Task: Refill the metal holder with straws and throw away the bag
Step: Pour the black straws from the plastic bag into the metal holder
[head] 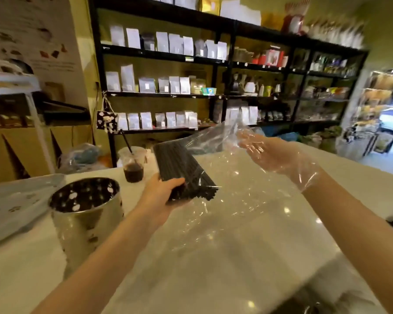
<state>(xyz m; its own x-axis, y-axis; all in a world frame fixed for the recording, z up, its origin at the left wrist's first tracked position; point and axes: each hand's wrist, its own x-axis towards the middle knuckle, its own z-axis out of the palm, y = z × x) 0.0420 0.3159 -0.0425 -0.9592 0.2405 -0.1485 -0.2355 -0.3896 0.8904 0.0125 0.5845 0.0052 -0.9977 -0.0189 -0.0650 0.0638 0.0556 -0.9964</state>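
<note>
Straws [177,164] partly behind clear bag [213,138]

The straws [179,168] are being gripped at their near end by the left hand [161,193] above the counter [236,279], their far end being pointed away and leftward. The bag [216,141] is being held around and right of them, its far end being touched by the fingertips of the right hand [275,155]. The metal holder [86,209] is being supported upright by the counter, left of the left hand. A cup [133,164] is being supported behind it, before the shelves [213,94].
</note>
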